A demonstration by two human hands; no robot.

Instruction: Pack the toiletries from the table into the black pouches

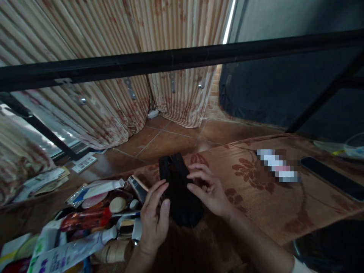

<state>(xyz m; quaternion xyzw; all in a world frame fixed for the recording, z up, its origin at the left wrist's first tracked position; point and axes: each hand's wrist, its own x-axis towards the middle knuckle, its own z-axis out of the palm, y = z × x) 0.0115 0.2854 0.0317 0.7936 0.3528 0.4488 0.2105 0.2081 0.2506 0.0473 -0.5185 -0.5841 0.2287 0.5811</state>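
Centrally, between our hands, we have a black fabric item (184, 206) lying on the brown flowered cloth (256, 212), two strap-like ends pointing away from us; its folds are too dark to read. Our left hand (155, 216) is beside its left edge, thumb and fingers parted, loosely curved. Our right hand (209, 189) is likewise open, fingertips at or just over the right edge; whether either hand touches the fabric, we cannot tell. For good handling, we judge it best to bring both hands in evenly, take the fabric by its edges, and smooth it with light, matched pressure so that it doesn't twist. Our left elbow room looks tight: a clutter with a red bottle (83, 220) and a white tube (74, 252) lies close by. Rightward, well apart, lie a pixelated item (277, 165) and a dark phone (332, 177).
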